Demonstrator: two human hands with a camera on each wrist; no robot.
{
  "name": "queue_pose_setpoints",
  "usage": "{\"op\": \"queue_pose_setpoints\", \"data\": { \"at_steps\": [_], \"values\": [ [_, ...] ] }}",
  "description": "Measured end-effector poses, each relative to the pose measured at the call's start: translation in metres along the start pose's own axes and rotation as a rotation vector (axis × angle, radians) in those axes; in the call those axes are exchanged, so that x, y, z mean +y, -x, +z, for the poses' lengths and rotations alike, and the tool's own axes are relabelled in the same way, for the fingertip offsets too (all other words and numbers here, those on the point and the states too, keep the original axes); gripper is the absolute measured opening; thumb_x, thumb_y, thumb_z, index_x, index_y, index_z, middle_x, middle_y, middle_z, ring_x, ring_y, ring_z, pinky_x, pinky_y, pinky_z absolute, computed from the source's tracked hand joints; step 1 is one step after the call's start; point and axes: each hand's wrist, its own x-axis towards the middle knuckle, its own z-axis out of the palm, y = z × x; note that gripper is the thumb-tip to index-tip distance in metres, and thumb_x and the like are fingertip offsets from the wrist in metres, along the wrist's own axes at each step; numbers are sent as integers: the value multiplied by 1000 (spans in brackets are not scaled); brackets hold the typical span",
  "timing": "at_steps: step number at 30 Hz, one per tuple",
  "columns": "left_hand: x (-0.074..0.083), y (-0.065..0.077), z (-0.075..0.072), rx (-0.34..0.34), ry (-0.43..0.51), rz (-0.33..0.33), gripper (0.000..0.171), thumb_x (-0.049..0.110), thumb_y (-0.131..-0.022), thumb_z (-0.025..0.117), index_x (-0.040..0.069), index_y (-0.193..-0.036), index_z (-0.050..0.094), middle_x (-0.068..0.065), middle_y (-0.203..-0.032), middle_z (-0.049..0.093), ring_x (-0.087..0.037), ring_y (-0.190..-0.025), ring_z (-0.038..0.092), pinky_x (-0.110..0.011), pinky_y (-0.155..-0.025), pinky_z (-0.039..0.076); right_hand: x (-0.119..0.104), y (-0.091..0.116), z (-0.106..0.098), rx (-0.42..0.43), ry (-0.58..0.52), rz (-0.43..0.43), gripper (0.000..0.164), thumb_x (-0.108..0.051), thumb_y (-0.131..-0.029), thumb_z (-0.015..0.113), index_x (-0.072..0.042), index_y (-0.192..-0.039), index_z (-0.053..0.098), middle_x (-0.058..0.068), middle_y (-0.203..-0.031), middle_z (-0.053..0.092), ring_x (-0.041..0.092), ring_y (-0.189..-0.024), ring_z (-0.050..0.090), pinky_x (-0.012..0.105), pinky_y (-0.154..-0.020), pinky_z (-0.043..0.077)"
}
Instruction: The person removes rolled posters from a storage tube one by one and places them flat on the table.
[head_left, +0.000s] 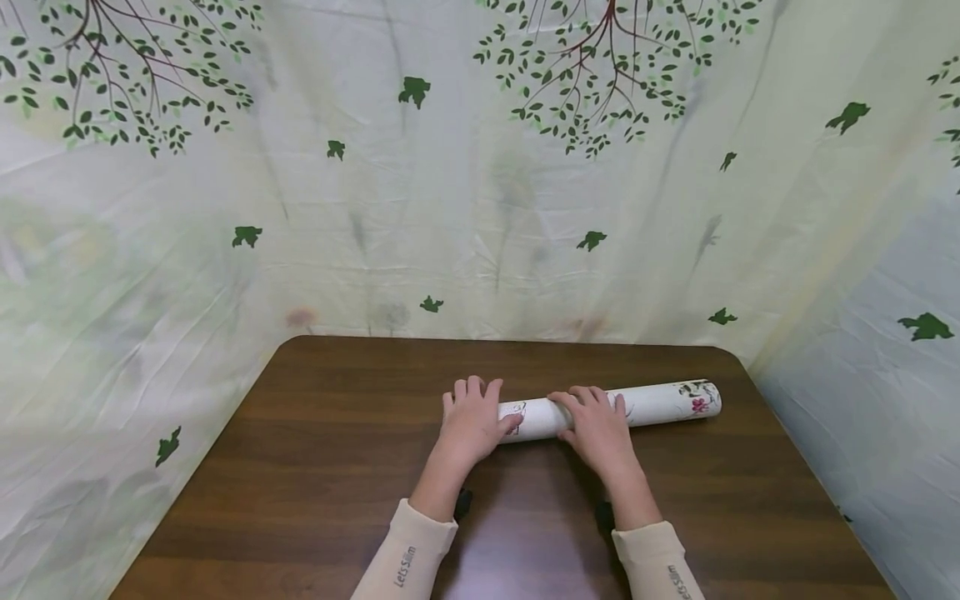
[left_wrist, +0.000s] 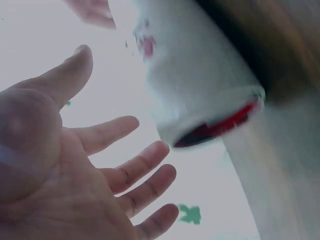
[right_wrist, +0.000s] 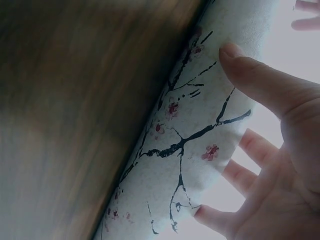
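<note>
A leaf-printed cloth (head_left: 465, 208) hangs behind a brown table (head_left: 300, 508). Slightly aslant on the table's far half lies a white, flower-printed roll (head_left: 663, 404). It looks fully wound, with no unrolled part showing; whether anything is left to do to it, I cannot tell. The right hand (head_left: 600, 432) lies across its middle, fingers fairly straight, no firm grip visible. The left hand (head_left: 471, 425) is at its left end, fingers loosely spread, gripping nothing; contact is unclear.
</note>
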Motion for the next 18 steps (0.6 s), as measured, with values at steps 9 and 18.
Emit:
{"op": "queue_pose_setpoints", "data": {
  "at_steps": [9,18],
  "values": [
    [-38,-3,-20,-121,93,-67,66,51,-94,76,9,-144,63,-17,-133,67,-38,-125,62,-57,-102,50,2,-1,-1,-16,-25,16,61,-25,-88,88,-33,-143,64,9,-144,64,40,-140,51,81,-114,30],
    [-76,-7,-26,-271,419,-48,51,24,-92,82,4,-137,69,-11,-115,80,-25,-107,75,-47,-94,59,2,0,-1,-10,-17,20,61,-25,-87,89,-33,-143,64,9,-144,64,40,-140,51,80,-114,31]
  ]
}}
